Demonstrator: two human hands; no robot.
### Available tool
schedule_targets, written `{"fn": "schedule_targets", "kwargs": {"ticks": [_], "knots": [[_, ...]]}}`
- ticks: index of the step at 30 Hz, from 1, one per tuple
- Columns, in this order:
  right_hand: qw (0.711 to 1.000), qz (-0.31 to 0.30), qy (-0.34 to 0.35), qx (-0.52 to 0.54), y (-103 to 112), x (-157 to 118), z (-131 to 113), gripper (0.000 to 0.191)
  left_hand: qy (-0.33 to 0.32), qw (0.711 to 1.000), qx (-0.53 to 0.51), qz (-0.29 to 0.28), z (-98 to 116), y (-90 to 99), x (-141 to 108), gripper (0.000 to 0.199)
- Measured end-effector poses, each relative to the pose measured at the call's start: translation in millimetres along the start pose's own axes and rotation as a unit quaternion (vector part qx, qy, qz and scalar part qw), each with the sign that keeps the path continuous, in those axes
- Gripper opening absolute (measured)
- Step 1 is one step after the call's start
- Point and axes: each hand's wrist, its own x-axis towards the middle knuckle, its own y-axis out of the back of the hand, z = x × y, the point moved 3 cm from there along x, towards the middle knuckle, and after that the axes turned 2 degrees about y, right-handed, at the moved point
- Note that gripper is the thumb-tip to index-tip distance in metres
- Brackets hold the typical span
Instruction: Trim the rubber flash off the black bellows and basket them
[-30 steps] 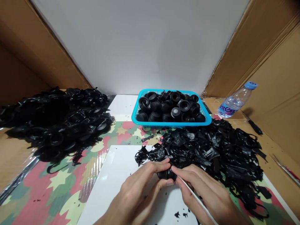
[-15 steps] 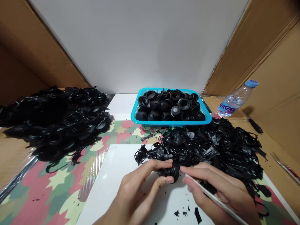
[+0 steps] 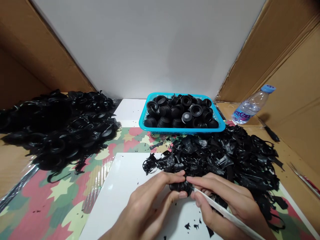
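Note:
My left hand [image 3: 152, 196] pinches a small ribbed black rubber part [image 3: 178, 187] between thumb and fingers, just above the white board [image 3: 120, 186]. In my right hand [image 3: 225, 200] is a slim white-handled tool [image 3: 228, 215], gripped like a pen. Its tip meets the right side of the rubber part, where the right fingertips also touch or nearly touch it. What kind of tip it has is hard to make out. Black scraps [image 3: 196, 226] lie on the board below the hands.
A blue basket [image 3: 183, 130] of ribbed black parts stands at the back. A heap of black trimmings [image 3: 225, 156] spreads before it. More black parts [image 3: 70, 133] are piled at left. A water bottle [image 3: 250, 106], a black-handled tool [image 3: 271, 133] and tweezers-like metal [image 3: 303, 178] lie at right.
My right hand has moved left, bringing the white-handled tool's tip up against the rubber part. My left hand keeps its hold, and the part has turned slightly.

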Motion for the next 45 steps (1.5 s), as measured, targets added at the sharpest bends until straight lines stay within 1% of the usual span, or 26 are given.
{"fn": "schedule_targets", "kwargs": {"ticks": [2, 4, 7, 9, 10, 14, 16, 20, 22, 24, 26, 27, 30, 33, 37, 42, 45], "knots": [[1.0, -0.016, -0.002, 0.009, -1, -3, 2, 0.037, -0.005, 1.0, 0.001, 0.002, 0, -1.3, 0, 0.048], [0.999, -0.027, -0.009, 0.025, -6, -8, 5, 0.038, -0.006, 1.0, -0.003, 0.016, 0, -2.5, 0, 0.046], [0.999, 0.003, -0.018, 0.034, -16, -16, 8, 0.038, 0.006, 0.999, -0.002, 0.036, -2, -4.0, -1, 0.041], [0.999, 0.036, -0.01, 0.013, -21, -19, 8, 0.034, 0.012, 0.999, 0.005, 0.044, -4, -4.4, -1, 0.038], [0.999, 0.036, 0.0, -0.009, -22, -19, 7, 0.032, 0.011, 0.999, 0.011, 0.046, -4, -4.5, -1, 0.037], [0.994, -0.037, 0.024, -0.104, -23, -12, 1, 0.025, 0.0, 0.998, 0.034, 0.05, -4, -3.9, 1, 0.035], [0.99, -0.05, 0.028, -0.126, -21, -9, -2, 0.026, -0.001, 0.998, 0.041, 0.05, -6, -3.5, 3, 0.033], [0.986, -0.023, 0.051, -0.156, -22, -7, -3, 0.027, -0.024, 0.998, 0.039, 0.046, -10, -4.0, 8, 0.031], [0.984, -0.009, 0.061, -0.166, -25, -8, -2, 0.025, -0.036, 0.998, 0.033, 0.04, -12, -5.9, 8, 0.034], [0.984, 0.024, 0.049, -0.17, -25, -9, 2, 0.023, -0.044, 0.999, 0.021, 0.022, -14, -9.1, 7, 0.039], [0.988, 0.052, 0.017, -0.147, -22, -10, 6, 0.023, -0.054, 0.999, 0.009, 0.005, -14, -11.7, 5, 0.044], [0.991, 0.056, -0.001, -0.12, -19, -11, 8, 0.024, -0.054, 0.999, 0.005, 0.005, -14, -11.8, 4, 0.044], [0.999, 0.03, -0.044, -0.004, -11, -13, 13, 0.024, -0.03, 0.999, 0.015, 0.029, -13, -7.5, 4, 0.038], [0.995, 0.017, -0.074, 0.06, -7, -18, 14, 0.03, -0.008, 0.999, 0.021, 0.037, -12, -2.1, 5, 0.036], [0.992, 0.01, -0.094, 0.086, -11, -26, 14, 0.039, -0.015, 0.999, 0.024, 0.035, -11, -0.7, 5, 0.037], [0.993, 0.006, -0.089, 0.081, -15, -28, 13, 0.041, -0.047, 0.997, 0.039, 0.039, -12, -4.1, 3, 0.042], [0.994, 0.007, -0.076, 0.076, -16, -25, 12, 0.038, -0.057, 0.997, 0.039, 0.039, -12, -4.9, 2, 0.044]]}}
